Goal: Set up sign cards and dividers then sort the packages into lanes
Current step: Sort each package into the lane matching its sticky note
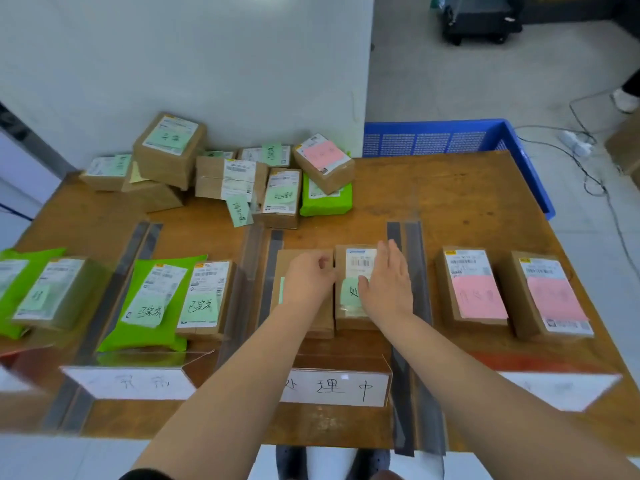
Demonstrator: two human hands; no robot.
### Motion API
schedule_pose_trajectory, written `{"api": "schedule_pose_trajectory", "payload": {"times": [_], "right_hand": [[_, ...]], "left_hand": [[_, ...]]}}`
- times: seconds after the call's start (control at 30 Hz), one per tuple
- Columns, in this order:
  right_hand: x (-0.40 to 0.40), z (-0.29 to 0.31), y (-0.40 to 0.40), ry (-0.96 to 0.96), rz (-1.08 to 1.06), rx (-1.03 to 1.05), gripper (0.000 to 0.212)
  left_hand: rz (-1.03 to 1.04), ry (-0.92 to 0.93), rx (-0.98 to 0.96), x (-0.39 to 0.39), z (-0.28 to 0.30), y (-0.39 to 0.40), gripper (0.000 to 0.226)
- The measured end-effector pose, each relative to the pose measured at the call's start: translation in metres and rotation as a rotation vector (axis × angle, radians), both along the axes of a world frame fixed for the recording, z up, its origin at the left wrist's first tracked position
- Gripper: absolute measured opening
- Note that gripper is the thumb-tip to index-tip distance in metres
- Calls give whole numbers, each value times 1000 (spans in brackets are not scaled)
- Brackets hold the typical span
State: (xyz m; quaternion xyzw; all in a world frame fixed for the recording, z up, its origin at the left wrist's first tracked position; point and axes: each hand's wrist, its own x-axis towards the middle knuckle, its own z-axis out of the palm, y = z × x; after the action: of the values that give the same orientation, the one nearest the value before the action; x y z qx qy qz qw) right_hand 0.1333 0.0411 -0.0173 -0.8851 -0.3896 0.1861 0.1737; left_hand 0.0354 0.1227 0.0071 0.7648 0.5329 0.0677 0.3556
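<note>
Left arm: reaches forward from the near table edge into the middle lane, forearm bare.
Left hand (310,277): lies on top of the left brown box (294,268) of the middle lane, fingers curled loosely at the box's right edge; whether they pinch anything cannot be told.
Right arm: reaches in from the lower right, crossing the divider strip (414,306) on the right side of the middle lane.
Right hand (388,282): fingers straight and together, palm down, pressing flat on the right brown box (356,289), partly covering its green note.
Middle lane: the two boxes sit side by side, touching, between two clear divider strips, behind the sign card (346,388) with handwritten characters.
Right lane: two boxes with pink notes (479,296), near each other.
Left lanes: green mailer bag (145,327) beside a box with a green note (204,299); further left, another green bag and box.
Unsorted pile (221,171): boxes and a green bag heaped at the far left of the wooden table (467,202).
Blue crate (485,136): beyond the table's far right edge.
</note>
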Motion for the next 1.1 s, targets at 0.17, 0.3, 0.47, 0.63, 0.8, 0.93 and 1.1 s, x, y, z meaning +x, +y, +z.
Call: {"api": "schedule_pose_trajectory", "payload": {"times": [0.17, 0.3, 0.47, 0.63, 0.8, 0.93, 1.1], "right_hand": [[-26, 43, 33, -127, 361, 26, 60], [-65, 79, 68, -284, 530, 97, 54], [-121, 104, 111, -434, 608, 59, 51], [-185, 112, 154, -545, 570, 36, 50], [-243, 113, 203, -609, 535, -60, 49], [-266, 115, 239, -600, 482, -45, 45], [-268, 110, 283, -591, 450, -53, 39]], "left_hand": [[110, -36, 172, -49, 44, 28, 34], [64, 177, 389, -105, 76, 56, 32], [16, 417, 536, -178, 95, 98, 44], [-46, 441, 606, -245, 98, 146, 45], [-85, 407, 611, -297, 100, 200, 48], [-160, 437, 633, -317, 104, 244, 48], [-242, 436, 632, -312, 104, 290, 47]]}}
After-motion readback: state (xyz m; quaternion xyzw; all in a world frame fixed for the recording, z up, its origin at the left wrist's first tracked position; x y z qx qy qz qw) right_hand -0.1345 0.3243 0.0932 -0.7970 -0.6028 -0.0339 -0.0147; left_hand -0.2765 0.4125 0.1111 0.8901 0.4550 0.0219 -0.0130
